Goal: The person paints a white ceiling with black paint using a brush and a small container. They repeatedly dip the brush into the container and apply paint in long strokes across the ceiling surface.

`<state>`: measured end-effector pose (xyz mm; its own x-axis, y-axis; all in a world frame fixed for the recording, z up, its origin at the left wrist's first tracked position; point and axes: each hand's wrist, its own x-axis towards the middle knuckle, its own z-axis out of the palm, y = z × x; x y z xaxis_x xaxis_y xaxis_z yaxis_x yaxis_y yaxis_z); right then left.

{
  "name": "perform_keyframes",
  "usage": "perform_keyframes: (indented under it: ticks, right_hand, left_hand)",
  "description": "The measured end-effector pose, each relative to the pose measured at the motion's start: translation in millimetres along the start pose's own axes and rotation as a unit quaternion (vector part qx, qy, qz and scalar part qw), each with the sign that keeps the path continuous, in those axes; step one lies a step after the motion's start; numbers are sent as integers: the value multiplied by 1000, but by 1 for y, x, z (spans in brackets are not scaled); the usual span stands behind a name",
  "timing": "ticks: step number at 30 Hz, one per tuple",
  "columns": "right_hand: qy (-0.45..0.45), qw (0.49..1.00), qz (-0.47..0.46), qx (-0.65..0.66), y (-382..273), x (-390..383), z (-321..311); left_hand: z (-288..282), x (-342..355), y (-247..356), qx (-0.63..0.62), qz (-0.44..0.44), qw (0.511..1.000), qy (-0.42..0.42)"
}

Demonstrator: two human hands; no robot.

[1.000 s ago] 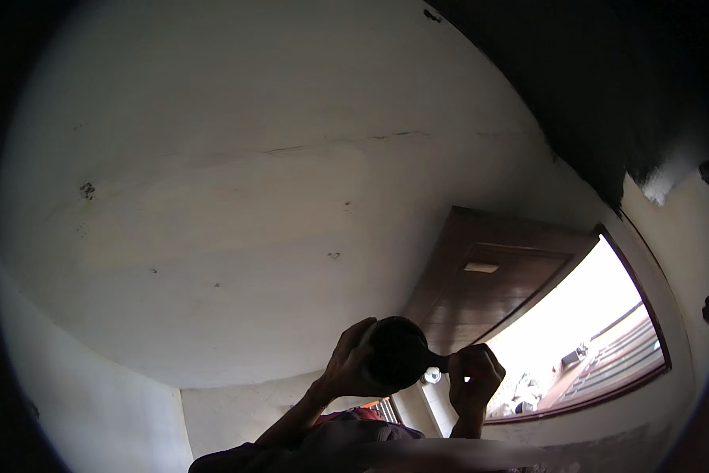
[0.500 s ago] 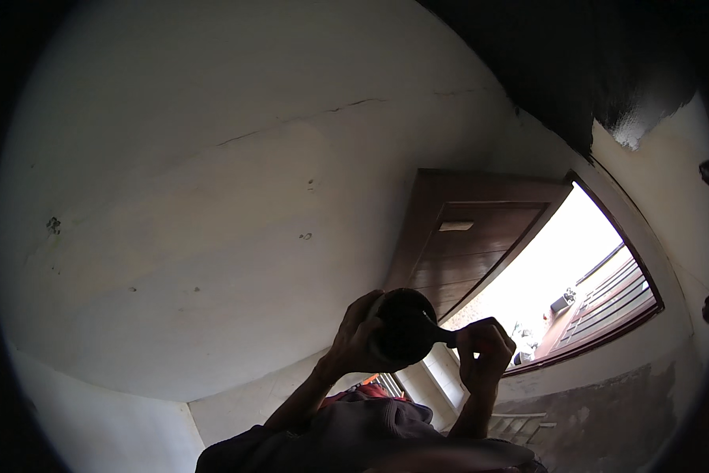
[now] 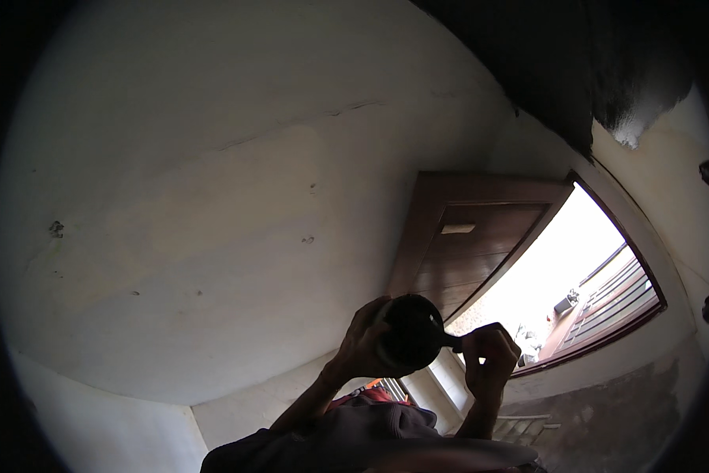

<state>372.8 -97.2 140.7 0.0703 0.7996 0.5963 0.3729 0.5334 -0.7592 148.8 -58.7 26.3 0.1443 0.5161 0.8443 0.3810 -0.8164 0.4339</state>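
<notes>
In the head view, my left hand (image 3: 361, 344) is wrapped round the side of a dark, round container (image 3: 408, 333), low in the middle of the picture. A short dark handle (image 3: 452, 341) sticks out from its right side, and the curled fingers of my right hand (image 3: 487, 356) grip it. Both hands are in shadow, so what is inside the container cannot be made out. Dark clothing (image 3: 362, 441) with some red fills the lower edge below my forearms.
A pale wall (image 3: 212, 197) with cracks and pitted marks spans the left and middle. A brown panelled door (image 3: 473, 252) stands beside a bright opening (image 3: 544, 276) with railings outside. A black patch (image 3: 536, 47) with a ragged edge covers the upper right. A grey, stained area (image 3: 623, 410) lies lower right.
The view has shifted, moving the door up and left in the picture. The container and both hands sit slightly higher and further right than a second ago, still gripped the same way.
</notes>
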Motion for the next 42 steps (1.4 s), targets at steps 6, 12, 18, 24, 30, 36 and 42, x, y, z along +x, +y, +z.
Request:
perform_keyframes:
  ticks: [6,12,18,24,30,36,42]
  right_hand:
    - [-24,1000,-18,-8,6,3,0]
    - [-27,996,68,-59,21,1,-4]
    - [40,985,159,47,20,-5,-17]
    - [-82,988,86,-100,-5,-2,-42]
    - [-11,997,-31,-69,-15,1,-38]
    - [-31,994,-53,-90,-12,4,-38]
    - [-40,996,-33,-68,-6,2,-39]
  left_hand:
    - [-3,1,2,23,-5,1000,-10]
    - [-1,4,3,59,1,998,-12]
    - [1,16,-1,83,2,997,5]
    - [6,21,7,49,20,999,-9]
    - [9,24,9,-1,5,1000,17]
    - [5,23,5,31,5,999,-23]
    - [9,24,5,8,6,1000,-12]
